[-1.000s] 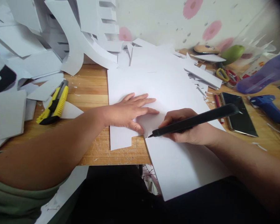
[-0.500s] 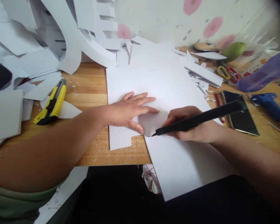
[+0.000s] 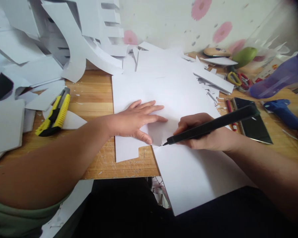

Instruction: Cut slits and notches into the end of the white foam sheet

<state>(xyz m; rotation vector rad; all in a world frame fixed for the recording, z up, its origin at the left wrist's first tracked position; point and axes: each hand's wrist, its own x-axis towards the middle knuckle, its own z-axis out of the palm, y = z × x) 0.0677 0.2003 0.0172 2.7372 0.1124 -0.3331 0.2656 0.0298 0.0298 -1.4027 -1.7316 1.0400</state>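
My left hand [image 3: 144, 120] lies flat with fingers spread on a large white foam board sheet [image 3: 139, 87]. In my right hand [image 3: 201, 132] is a thick black pen [image 3: 211, 127], slanted, its fine tip touching the white board just right of my left thumb. A faint line shows on the board by the tip. The board has a notch at its near left side, and its right part reaches past the table's front edge. A second layer may lie under my hands; I cannot tell.
A yellow utility knife [image 3: 55, 114] lies on the wooden table [image 3: 94, 94] at left, near piled white cut pieces [image 3: 22, 74]. Rightward are a phone [image 3: 255, 125], a red pencil [image 3: 229, 109], a blue glue gun [image 3: 283, 112], scissors [image 3: 234, 79] and a purple bottle [image 3: 275, 77].
The pen tip has moved slightly right along the board, and the faint line behind it is longer. My left hand stays flat in place. The view has shifted a little.
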